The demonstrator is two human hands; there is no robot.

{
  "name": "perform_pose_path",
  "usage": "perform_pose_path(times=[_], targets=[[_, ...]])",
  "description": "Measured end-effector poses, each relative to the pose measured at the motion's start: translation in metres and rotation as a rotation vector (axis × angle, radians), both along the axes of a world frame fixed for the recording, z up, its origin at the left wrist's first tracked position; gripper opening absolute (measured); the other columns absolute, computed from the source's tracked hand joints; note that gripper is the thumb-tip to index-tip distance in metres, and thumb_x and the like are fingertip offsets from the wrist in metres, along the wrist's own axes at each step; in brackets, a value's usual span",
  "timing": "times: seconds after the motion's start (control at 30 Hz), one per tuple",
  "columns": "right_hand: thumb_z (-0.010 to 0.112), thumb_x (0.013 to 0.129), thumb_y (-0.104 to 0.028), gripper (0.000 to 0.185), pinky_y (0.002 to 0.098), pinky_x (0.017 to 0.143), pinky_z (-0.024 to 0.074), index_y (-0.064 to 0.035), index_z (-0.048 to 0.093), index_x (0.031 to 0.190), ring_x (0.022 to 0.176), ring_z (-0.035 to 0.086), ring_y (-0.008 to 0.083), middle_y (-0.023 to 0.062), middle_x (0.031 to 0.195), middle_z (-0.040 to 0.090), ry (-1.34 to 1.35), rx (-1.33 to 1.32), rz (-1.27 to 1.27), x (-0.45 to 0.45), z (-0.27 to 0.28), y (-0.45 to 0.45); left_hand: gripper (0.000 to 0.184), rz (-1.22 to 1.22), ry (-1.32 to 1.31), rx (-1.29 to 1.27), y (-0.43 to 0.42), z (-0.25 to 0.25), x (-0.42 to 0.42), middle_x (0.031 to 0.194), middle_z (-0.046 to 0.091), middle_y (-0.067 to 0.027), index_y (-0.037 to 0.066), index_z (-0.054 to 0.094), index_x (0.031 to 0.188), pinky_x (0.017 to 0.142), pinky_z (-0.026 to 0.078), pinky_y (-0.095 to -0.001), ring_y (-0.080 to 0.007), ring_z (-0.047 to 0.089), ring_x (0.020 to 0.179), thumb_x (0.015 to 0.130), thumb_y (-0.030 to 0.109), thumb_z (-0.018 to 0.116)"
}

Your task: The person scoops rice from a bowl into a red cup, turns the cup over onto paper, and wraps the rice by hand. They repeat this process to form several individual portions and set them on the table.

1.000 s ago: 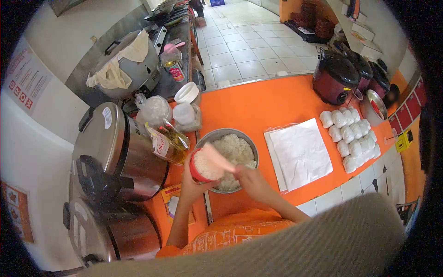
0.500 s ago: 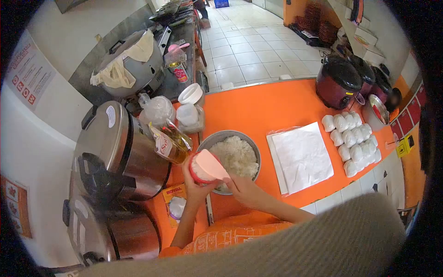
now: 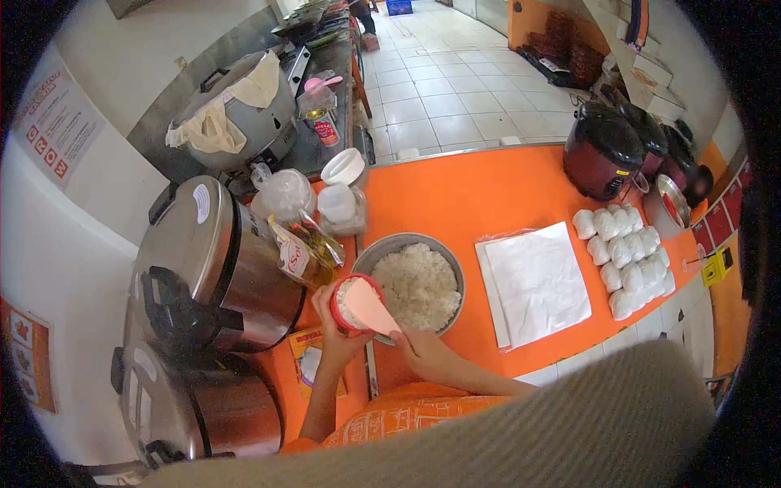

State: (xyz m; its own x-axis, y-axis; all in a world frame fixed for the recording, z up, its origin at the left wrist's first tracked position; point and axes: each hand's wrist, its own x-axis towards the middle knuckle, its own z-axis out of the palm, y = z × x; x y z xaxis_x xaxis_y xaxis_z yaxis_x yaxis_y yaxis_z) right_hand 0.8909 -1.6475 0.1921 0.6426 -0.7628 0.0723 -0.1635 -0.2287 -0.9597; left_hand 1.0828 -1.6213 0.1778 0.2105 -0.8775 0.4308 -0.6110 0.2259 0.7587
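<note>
My left hand point(image 3: 335, 335) is wrapped round a small red cup point(image 3: 335, 307) with white rice in it, held at the near left rim of a metal bowl point(image 3: 458, 268). A mound of cooked rice point(image 3: 419, 285) fills much of that bowl. In my right hand point(image 3: 413, 348) is a pink rice paddle point(image 3: 376, 309); its flat blade lies against the cup's opening and covers part of the rice. Right of the bowl lies a stack of white wrapping sheets point(image 3: 537, 285). Several white wrapped bundles point(image 3: 630, 256) sit in rows beyond the sheets.
Large steel rice cookers point(image 3: 191, 252) stand on the left. Beside the bowl are an oil pouch point(image 3: 303, 254) and plastic tubs point(image 3: 340, 203). Dark red cookers point(image 3: 602, 154) and a metal pot point(image 3: 665, 205) stand at the far right of the orange table point(image 3: 439, 195). A person point(image 3: 364, 18) is in the background.
The paddle blade has shifted toward the cup's right side, so more of the rice in the cup shows. The view has moved slightly.
</note>
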Motion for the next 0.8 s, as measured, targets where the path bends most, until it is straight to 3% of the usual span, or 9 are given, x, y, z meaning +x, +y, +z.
perform_pose_path(times=[0.07,0.17,0.27,0.37,0.47,0.57,0.63,0.7,0.8], targets=[[0.038,0.097,-0.027,0.033,0.0488,0.067,0.0446,-0.0007,0.053,0.109,0.081,0.06,0.0448,0.0275,0.085,0.061,0.082,0.005,0.049,0.001,0.001,-0.004,0.105,0.003,0.07,-0.034,0.003,-0.004,0.002,0.131,0.032,-0.0121,0.008,0.024,0.137,0.106,0.032,-0.0424,-0.0271,0.037,0.124,0.052,0.011,0.086],[0.039,0.096,-0.028,0.036,0.0496,0.068,0.0455,0.0001,0.052,0.115,0.077,0.06,0.0444,0.0283,0.082,0.061,0.218,-0.28,0.02,-0.003,0.001,-0.03,0.103,-0.038,0.345,-0.106,0.0,-0.01,0.002,0.132,0.035,-0.0127,0.007,0.025,0.136,0.105,0.034,-0.0422,-0.0272,0.04,0.122,0.053,0.011,0.086],[0.043,0.095,-0.034,0.042,0.0495,0.068,0.0469,-0.0016,0.053,0.12,0.084,0.06,0.0433,0.0268,0.09,0.061,0.695,-0.204,-0.148,0.004,-0.028,-0.069,0.102,-0.068,0.493,-0.119,0.0,0.02,-0.01,0.133,0.038,-0.0138,0.005,0.025,0.135,0.104,0.036,-0.0423,-0.0274,0.042,0.122,0.054,0.012,0.087],[0.045,0.093,-0.047,0.051,0.0457,0.072,0.0498,-0.0052,0.055,0.12,0.098,0.059,0.0386,0.0205,0.109,0.06,0.406,-0.745,-0.258,-0.005,-0.034,-0.063,0.11,-0.171,0.598,-0.067,0.002,0.039,-0.018,0.137,0.036,-0.0154,0.006,0.02,0.138,0.103,0.036,-0.0426,-0.0282,0.042,0.124,0.052,0.017,0.089],[0.051,0.093,-0.04,0.048,0.041,0.087,0.049,-0.0013,0.051,0.12,0.104,0.058,0.0276,0.0144,0.117,0.058,-0.306,0.714,-0.013,-0.01,-0.006,-0.039,0.132,-0.352,0.728,0.051,0.005,0.047,-0.029,0.142,0.031,-0.0172,0.011,0.006,0.145,0.105,0.033,-0.0437,-0.0303,0.037,0.129,0.046,0.026,0.092],[0.047,0.09,-0.051,0.058,0.0421,0.09,0.0482,-0.0054,0.046,0.127,0.109,0.056,0.0267,0.0125,0.124,0.054,-0.404,0.762,-0.003,-0.049,-0.022,-0.033,0.156,-0.553,0.75,0.077,-0.005,0.062,-0.047,0.146,0.026,-0.0184,0.02,-0.018,0.145,0.108,0.027,-0.0451,-0.0334,0.029,0.134,0.038,0.036,0.094],[0.045,0.089,-0.058,0.065,0.0428,0.092,0.0477,-0.0082,0.042,0.132,0.112,0.054,0.0262,0.0112,0.128,0.051,-0.49,0.783,0.004,-0.07,-0.029,-0.031,0.149,-0.487,0.785,0.025,-0.007,0.062,-0.059,0.142,0.032,-0.0187,0.022,-0.01,0.147,0.107,0.03,-0.045,-0.0333,0.035,0.131,0.04,0.04,0.092],[0.037,0.09,-0.062,0.066,0.0428,0.09,0.049,-0.0119,0.04,0.133,0.114,0.053,0.0259,0.0098,0.13,0.05,-0.776,1.248,-0.019,-0.1,-0.02,-0.043,0.139,-0.443,0.845,0.045,-0.007,0.067,-0.065,0.14,0.036,-0.0178,0.023,-0.003,0.148,0.106,0.032,-0.0465,-0.0328,0.039,0.128,0.045,0.039,0.09],[0.04,0.094,-0.051,0.054,0.0404,0.079,0.0532,-0.0106,0.041,0.129,0.107,0.056,0.0225,0.0101,0.121,0.054,-0.551,0.718,-0.367,-0.165,-0.027,-0.072,0.12,-0.486,0.937,0.143,-0.001,0.062,-0.068,0.138,0.039,-0.0148,0.022,0.006,0.147,0.105,0.033,-0.0499,-0.0313,0.042,0.126,0.057,0.031,0.085]])
